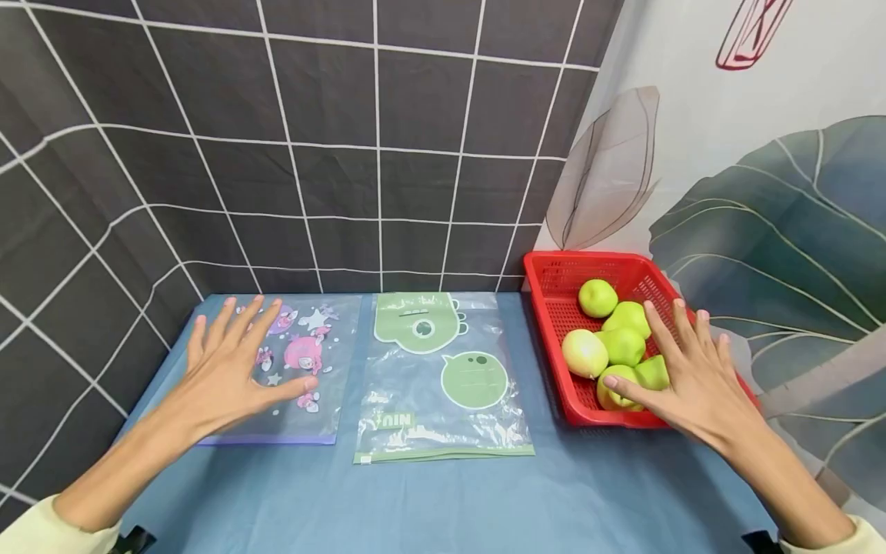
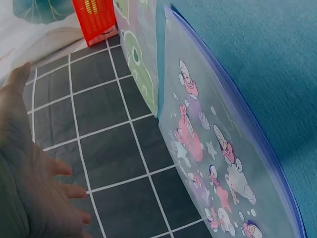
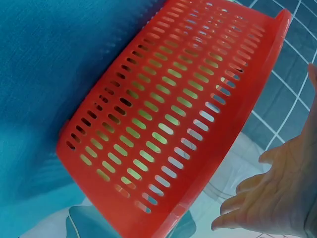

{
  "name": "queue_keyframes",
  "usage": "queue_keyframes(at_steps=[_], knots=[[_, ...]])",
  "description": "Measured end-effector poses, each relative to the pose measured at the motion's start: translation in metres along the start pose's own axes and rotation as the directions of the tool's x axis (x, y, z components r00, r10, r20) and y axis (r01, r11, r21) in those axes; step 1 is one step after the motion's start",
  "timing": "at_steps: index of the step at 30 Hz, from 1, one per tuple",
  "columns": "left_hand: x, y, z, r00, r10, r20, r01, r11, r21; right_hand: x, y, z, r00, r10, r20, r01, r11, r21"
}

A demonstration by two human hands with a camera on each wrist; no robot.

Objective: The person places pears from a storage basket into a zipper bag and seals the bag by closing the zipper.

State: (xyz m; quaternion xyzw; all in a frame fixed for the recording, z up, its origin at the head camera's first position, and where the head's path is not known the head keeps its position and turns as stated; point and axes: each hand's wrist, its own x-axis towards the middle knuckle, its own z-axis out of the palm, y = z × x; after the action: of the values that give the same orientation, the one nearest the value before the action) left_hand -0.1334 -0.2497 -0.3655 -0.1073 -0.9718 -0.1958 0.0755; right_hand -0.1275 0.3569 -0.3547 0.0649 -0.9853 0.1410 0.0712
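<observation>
My left hand (image 1: 231, 373), fingers spread, hovers over a clear zip bag (image 1: 346, 346) printed with pink sea creatures and edged in purple. Its print also fills much of the left wrist view. Beside it lies a second clear zip bag (image 1: 429, 423), with green cartoon shapes and a green zip edge. My right hand (image 1: 699, 377) is spread over the right front side of a red plastic basket (image 1: 571, 404), holding nothing. Inside the basket are several green fruits (image 1: 623, 346) that look like apples or guavas; the right hand overlaps some of them in the head view.
A blue cloth (image 1: 443, 508) covers the table under everything. Behind it rises a dark wall covering (image 1: 332, 177) with a white grid. To the right hangs a pale curtain (image 1: 692, 69) with large leaf prints.
</observation>
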Motion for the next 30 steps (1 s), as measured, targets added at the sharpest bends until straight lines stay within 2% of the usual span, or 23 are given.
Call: queue_keyframes(at_steps=[8, 12, 16, 20, 25, 30], knots=[[0.004, 0.012, -0.001, 0.999, 0.022, 0.031, -0.021, 0.999, -0.027, 0.008, -0.004, -0.005, 1.000, -0.020, -0.015, 0.020, 1.000, 0.004], [0.005, 0.021, 0.005, 0.998, 0.048, 0.028, -0.047, 0.998, -0.047, 0.012, -0.005, -0.010, 1.000, -0.009, 0.011, 0.009, 1.000, 0.011], [0.006, 0.038, 0.013, 0.997, 0.064, 0.041, -0.060, 0.994, -0.092, 0.014, -0.006, -0.016, 0.998, 0.022, 0.053, -0.022, 1.000, 0.001], [0.009, 0.059, 0.024, 0.993, 0.082, 0.084, -0.070, 0.988, -0.137, 0.015, -0.008, -0.020, 0.995, 0.050, 0.090, -0.047, 0.998, -0.033], [0.013, 0.086, 0.040, 0.980, 0.145, 0.137, -0.120, 0.977, -0.176, 0.012, -0.007, -0.019, 0.989, 0.076, 0.128, -0.069, 0.996, -0.056], [0.013, 0.110, 0.056, 0.955, 0.193, 0.224, -0.145, 0.965, -0.217, 0.008, -0.005, -0.018, 0.987, 0.082, 0.135, -0.074, 0.995, -0.063]])
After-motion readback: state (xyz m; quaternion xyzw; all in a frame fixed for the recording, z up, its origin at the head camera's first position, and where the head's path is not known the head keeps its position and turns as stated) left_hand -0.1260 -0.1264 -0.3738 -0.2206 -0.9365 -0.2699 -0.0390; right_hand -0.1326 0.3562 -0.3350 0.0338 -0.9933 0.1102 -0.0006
